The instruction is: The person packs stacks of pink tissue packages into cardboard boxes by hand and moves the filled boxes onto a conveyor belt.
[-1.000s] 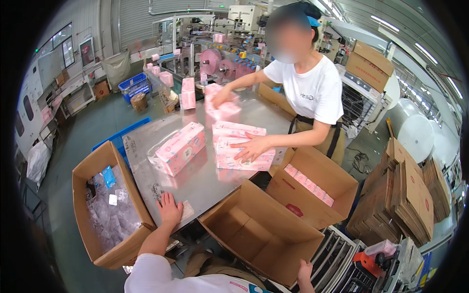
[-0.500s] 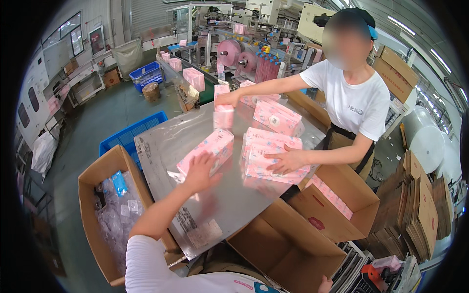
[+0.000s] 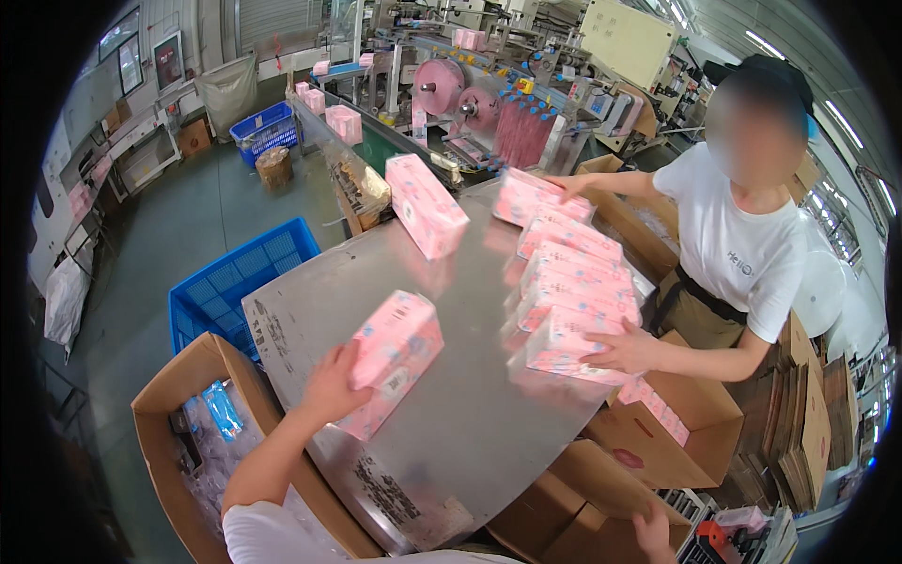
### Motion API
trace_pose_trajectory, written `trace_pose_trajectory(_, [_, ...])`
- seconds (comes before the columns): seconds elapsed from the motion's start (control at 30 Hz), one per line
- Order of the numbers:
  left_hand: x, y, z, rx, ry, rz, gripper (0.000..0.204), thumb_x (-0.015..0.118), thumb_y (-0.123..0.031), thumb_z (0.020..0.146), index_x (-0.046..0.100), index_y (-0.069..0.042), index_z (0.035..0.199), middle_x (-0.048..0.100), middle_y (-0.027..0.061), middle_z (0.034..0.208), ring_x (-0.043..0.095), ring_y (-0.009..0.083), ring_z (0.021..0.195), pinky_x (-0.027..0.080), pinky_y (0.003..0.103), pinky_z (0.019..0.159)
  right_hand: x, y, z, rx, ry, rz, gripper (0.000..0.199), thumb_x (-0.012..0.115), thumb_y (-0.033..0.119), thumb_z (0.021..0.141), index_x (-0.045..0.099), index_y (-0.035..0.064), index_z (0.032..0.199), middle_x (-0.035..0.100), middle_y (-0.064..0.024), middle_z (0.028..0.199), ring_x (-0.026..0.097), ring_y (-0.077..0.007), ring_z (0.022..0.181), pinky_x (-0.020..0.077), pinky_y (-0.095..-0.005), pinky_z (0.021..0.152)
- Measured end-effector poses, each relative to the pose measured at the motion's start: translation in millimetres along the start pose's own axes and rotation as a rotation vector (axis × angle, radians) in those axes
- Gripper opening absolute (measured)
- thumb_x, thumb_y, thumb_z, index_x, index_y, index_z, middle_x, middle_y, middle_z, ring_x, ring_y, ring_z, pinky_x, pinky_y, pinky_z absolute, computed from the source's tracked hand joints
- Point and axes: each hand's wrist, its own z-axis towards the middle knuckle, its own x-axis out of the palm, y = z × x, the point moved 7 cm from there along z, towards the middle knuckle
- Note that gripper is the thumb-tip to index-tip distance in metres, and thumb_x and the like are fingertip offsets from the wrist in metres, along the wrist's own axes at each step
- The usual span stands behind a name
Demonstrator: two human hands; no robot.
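On the metal table [image 3: 470, 414], my left hand [image 3: 334, 383] grips the near left side of a pink tissue pack [image 3: 399, 343], its fingers and thumb against the wrapper. Part of the pack's lower end is behind the hand. Low on the right, my right hand [image 3: 653, 532] is at the rim of an open cardboard carton [image 3: 573, 503]. Its visible fingers are apart, and I see nothing in them. Another pink tissue pack [image 3: 427, 211] lies farther back, near the conveyor end, with no hand on it.
Across the table a co-worker [image 3: 742, 226] has both hands on a row of several pink packs [image 3: 578, 287]. A carton of clear plastic [image 3: 211, 451] and a blue crate [image 3: 240, 273] stand left. A part-filled carton [image 3: 700, 442] and flattened cardboard [image 3: 799, 423] are right.
The pack at my left hand has come slightly nearer to me. The co-worker's packs now form a longer row, and a pack near the conveyor end lies free of the co-worker's hand. The view has shifted.
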Motion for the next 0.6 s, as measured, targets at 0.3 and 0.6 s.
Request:
trace_pose_trajectory(0.3, [-59.8, 61.5, 0.6, -0.391, -0.143, 0.094, 0.082, 0.061, -0.044, 0.078, 0.023, -0.002, 0.138, 0.036, 0.024, 0.131, 0.051, 0.0394, 0.106, 0.045, 0.046, 0.085, 74.0, 503.7, 224.5, -1.076, 0.402, -0.312, 0.048, 0.056, 0.039, 0.083, 0.052, 0.0087, 0.12, 0.059, -0.0162, 0.111, 0.059, -0.0347, 0.097, 0.0454, -0.0427, 0.084])
trace_pose_trajectory(0.6, [-34.0, 64.0, 16.4, -0.324, -0.06, -0.196, 0.093, 0.058, -0.047, 0.082, 0.008, 0.004, 0.14, 0.039, 0.0289, 0.129, 0.06, 0.0368, 0.092, 0.046, 0.041, 0.085, 174.8, 580.2, 371.8, -0.487, 0.145, -0.182, 0.105, 0.067, 0.045, 0.064, 0.009, 0.0128, 0.145, 0.033, -0.0264, 0.135, 0.042, -0.0398, 0.119, 0.0388, -0.0468, 0.095])
